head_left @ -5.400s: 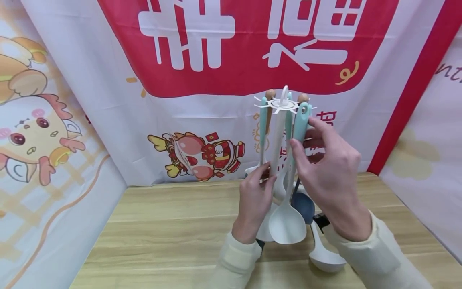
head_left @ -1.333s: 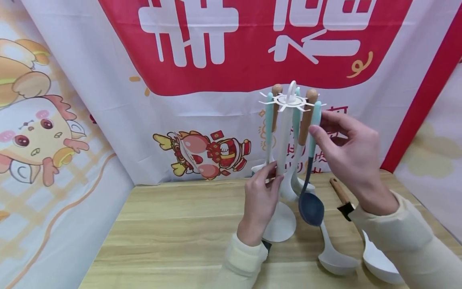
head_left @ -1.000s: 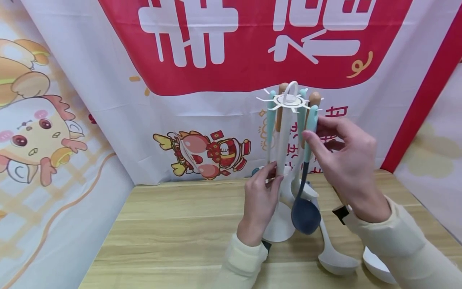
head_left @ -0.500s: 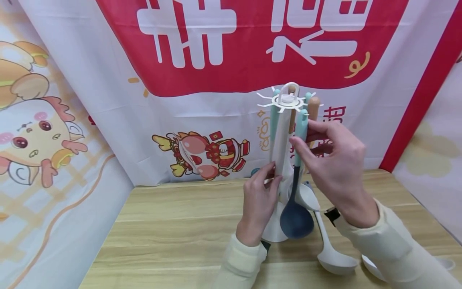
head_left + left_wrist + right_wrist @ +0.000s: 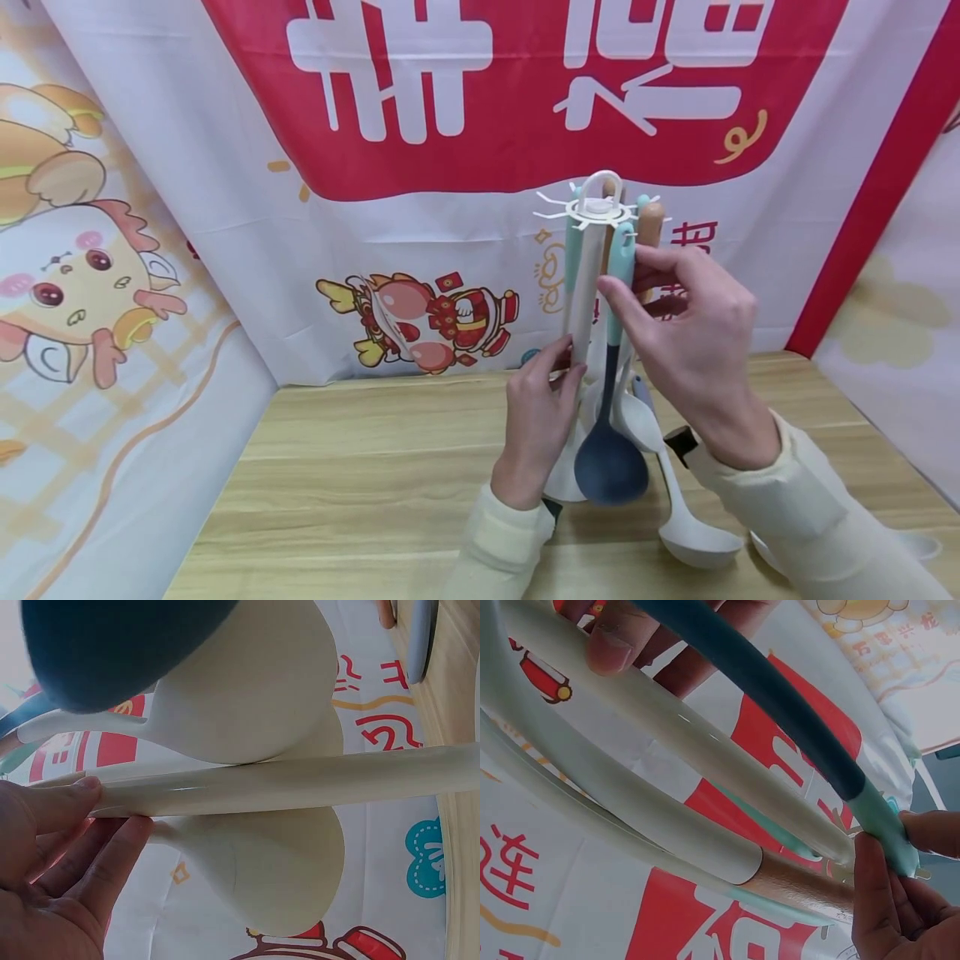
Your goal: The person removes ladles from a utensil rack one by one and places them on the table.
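A white utensil stand [image 5: 587, 292] with a ring of hooks on top stands upright, several utensils hanging round it. My left hand [image 5: 536, 417] holds its pole between thumb and fingers, below the hooks; the left wrist view shows that pole [image 5: 285, 784] crossing the frame. My right hand [image 5: 693, 350] pinches the mint handle of a dark blue ladle [image 5: 611, 465] at the front of the stand. The handle's top is at a hook; I cannot tell whether it hangs there. In the right wrist view, thumb and fingers [image 5: 874, 892] grip the mint handle end.
A pale ladle [image 5: 699, 542] lies on the wooden table [image 5: 360, 483] to the right of the stand. Another white utensil [image 5: 765, 550] is partly hidden under my right sleeve. A printed cloth [image 5: 420, 225] hangs close behind.
Earlier my right hand held a white utensil's mint handle. Over the last second it has moved left with the dark blue ladle, and the hook ring has turned. My left hand stays on the pole.
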Demonstrator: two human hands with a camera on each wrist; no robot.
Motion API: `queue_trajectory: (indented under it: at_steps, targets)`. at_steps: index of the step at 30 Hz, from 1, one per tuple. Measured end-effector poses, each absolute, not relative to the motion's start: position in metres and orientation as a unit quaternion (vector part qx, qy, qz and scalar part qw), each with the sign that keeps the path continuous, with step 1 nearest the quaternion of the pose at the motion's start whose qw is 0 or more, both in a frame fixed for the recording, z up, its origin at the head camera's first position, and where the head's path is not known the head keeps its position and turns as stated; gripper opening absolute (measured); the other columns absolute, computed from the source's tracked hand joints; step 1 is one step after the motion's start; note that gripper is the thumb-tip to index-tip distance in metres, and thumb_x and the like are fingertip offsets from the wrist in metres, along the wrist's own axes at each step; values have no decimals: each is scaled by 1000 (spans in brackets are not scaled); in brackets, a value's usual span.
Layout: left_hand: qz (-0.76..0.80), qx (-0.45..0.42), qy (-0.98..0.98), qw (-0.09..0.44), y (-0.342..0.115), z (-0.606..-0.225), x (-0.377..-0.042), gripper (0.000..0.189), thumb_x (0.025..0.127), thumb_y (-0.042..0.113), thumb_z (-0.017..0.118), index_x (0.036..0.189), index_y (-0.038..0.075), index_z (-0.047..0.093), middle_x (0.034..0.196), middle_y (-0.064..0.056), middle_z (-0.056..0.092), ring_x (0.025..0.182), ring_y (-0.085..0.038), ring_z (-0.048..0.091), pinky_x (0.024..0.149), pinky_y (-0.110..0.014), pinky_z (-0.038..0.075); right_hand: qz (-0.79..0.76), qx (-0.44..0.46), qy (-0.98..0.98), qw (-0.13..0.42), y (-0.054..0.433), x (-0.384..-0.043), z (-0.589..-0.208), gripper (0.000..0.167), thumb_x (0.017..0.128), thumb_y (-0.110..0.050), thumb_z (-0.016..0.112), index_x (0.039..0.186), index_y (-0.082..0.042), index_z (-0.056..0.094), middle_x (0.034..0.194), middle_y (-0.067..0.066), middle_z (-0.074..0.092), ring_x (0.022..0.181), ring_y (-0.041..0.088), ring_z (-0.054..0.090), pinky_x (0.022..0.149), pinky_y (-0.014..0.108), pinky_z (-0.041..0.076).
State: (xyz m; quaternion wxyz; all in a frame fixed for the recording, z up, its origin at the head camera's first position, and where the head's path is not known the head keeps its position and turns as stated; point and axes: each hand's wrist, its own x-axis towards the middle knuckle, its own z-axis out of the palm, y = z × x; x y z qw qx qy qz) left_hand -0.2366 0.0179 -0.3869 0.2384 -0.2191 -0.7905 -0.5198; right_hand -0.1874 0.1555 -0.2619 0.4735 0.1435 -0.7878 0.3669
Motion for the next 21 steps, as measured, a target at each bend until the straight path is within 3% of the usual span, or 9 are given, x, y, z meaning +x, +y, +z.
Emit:
queue_trajectory:
  at_steps: [19, 21]
  targets:
    - [-522, -215, -790, 240, 19, -385, -236, 45, 95, 8, 78, 139, 6, 68, 122, -15, 78, 107, -24, 79, 86, -26, 64, 381, 138, -774, 487, 155, -179, -256, 43, 88, -13, 87, 125, 3, 72, 111, 18, 77, 90, 28, 75, 79, 0, 49]
    - [-524, -215, -789, 239, 19, -385, -236, 45, 95, 8, 78, 138, 6, 68, 122, -15, 78, 107, -24, 79, 86, -26, 64, 381, 140, -773, 487, 156, -176, -255, 43, 87, -12, 87, 125, 2, 73, 111, 18, 77, 90, 16, 74, 79, 0, 49]
